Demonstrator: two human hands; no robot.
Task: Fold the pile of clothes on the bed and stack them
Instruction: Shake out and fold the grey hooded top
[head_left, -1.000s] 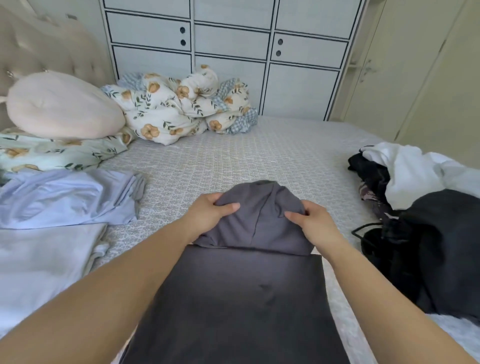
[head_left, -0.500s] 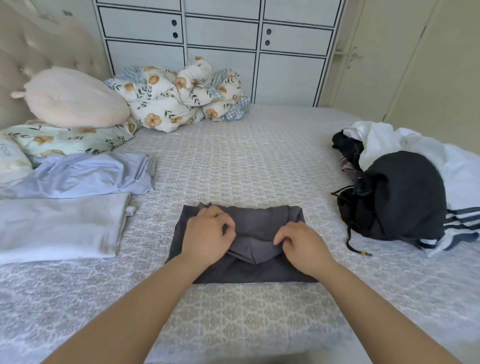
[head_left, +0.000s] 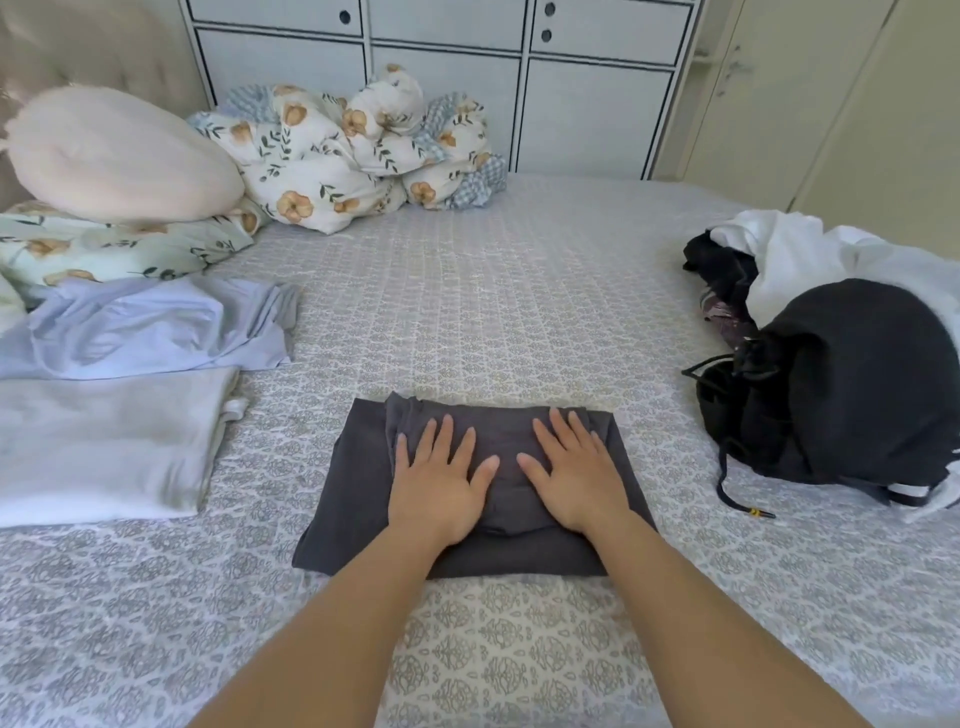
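Left hand (head_left: 439, 486) and right hand (head_left: 576, 475) lie flat, fingers straight, on the grey garment (head_left: 358, 499) — probably pressing its fold flat.

White panelled cabinets (head_left: 447, 78) (black-outlined) back a patterned bed (head_left: 519, 312); cream doors (head_left: 831, 104) at right.
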